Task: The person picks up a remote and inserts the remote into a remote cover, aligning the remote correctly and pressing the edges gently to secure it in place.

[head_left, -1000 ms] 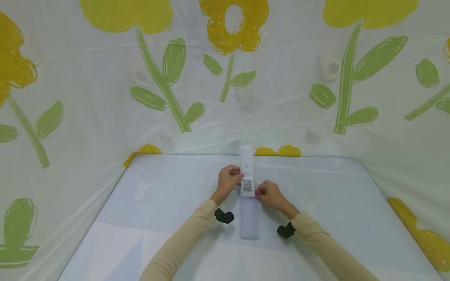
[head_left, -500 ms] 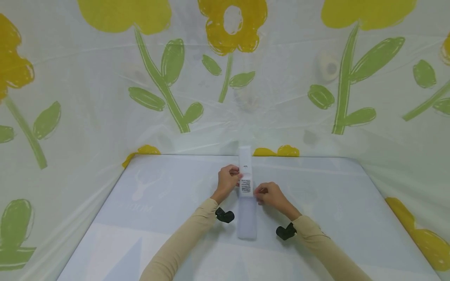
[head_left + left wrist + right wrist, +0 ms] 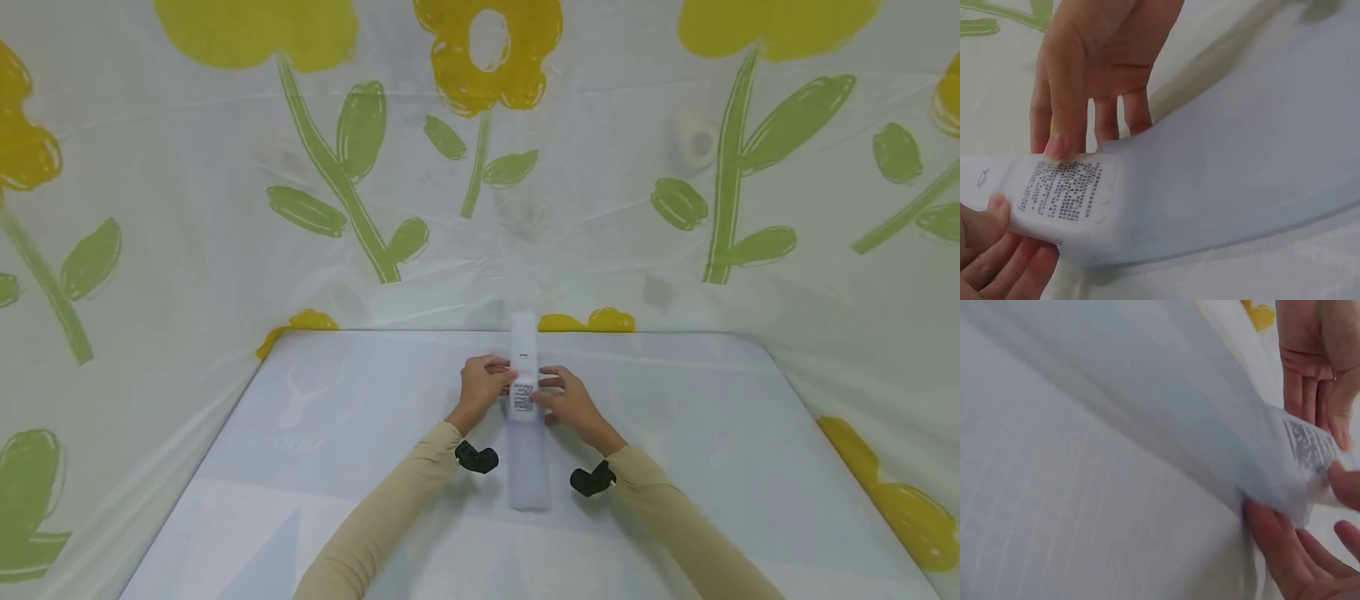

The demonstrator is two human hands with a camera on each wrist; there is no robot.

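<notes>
A long, slim white device (image 3: 524, 346) with a block of black print and a small slot-like mark stands at the middle of the far table edge. From its near end a frosted plastic sleeve (image 3: 529, 471) trails toward me. My left hand (image 3: 482, 387) grips the device's left side, thumb on its face near the print. On the opposite side my right hand (image 3: 573, 404) holds it, thumb on the printed face and fingers beneath. In the left wrist view, the sleeve (image 3: 1241, 169) meets the device just past the print (image 3: 1063, 190). Its underside is hidden.
A pale printed cloth (image 3: 675, 467) covers the table. Behind it hangs a white curtain (image 3: 585, 242) with yellow flowers and green stems. Dark camera mounts (image 3: 476, 457) sit at the wrists.
My right hand has moved from the device's lower right corner up along its side, and its thumb now lies on the printed face. The left hand keeps its grip.
</notes>
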